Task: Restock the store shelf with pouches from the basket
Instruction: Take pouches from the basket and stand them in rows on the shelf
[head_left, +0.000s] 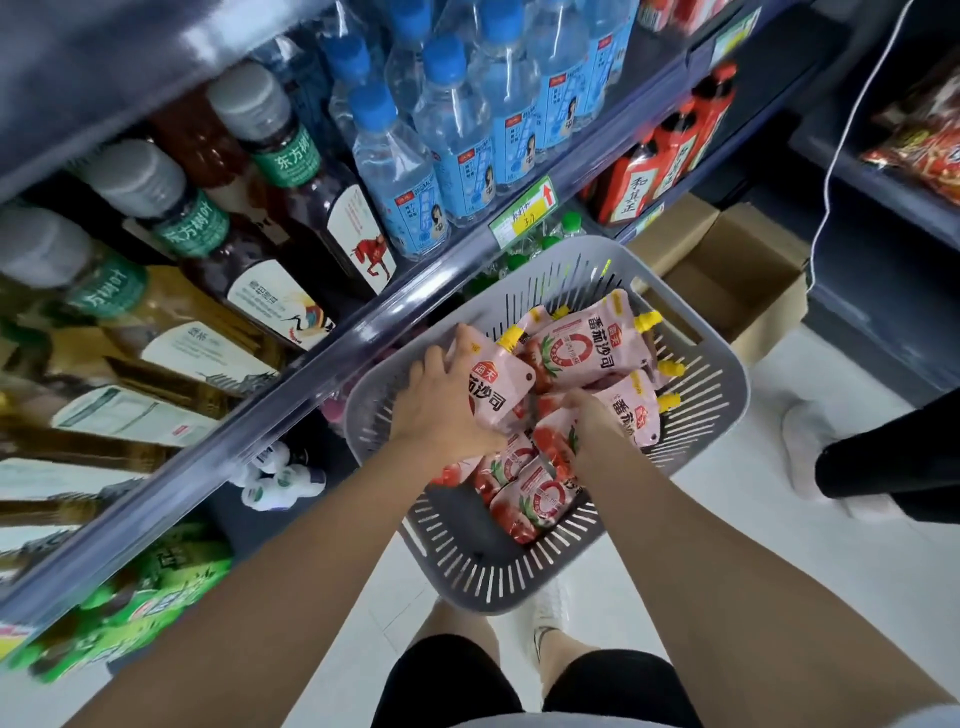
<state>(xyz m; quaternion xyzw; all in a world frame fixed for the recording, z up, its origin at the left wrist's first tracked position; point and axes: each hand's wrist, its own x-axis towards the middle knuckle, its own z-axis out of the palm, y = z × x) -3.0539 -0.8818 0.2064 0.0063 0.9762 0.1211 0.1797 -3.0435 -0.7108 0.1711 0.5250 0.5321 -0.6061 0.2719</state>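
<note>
Pink spouted pouches (582, 348) — heaped in grey basket (717, 395)

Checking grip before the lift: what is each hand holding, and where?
The left hand grips a pink pouch by its bottom end. The right hand reaches among other pouches; its grasp cannot be told.

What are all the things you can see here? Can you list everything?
Basket: one, grey, on the floor by the shelf.
Pouches: several, pink with yellow caps, in the basket.
Water bottles: many, clear with blue caps, on the shelf.
Tea bottles: several, dark with grey caps, left of the water.
Cardboard box: one, brown, behind the basket.
Left hand: gripping one pouch.
Right hand: reaching among the pouches.
</note>
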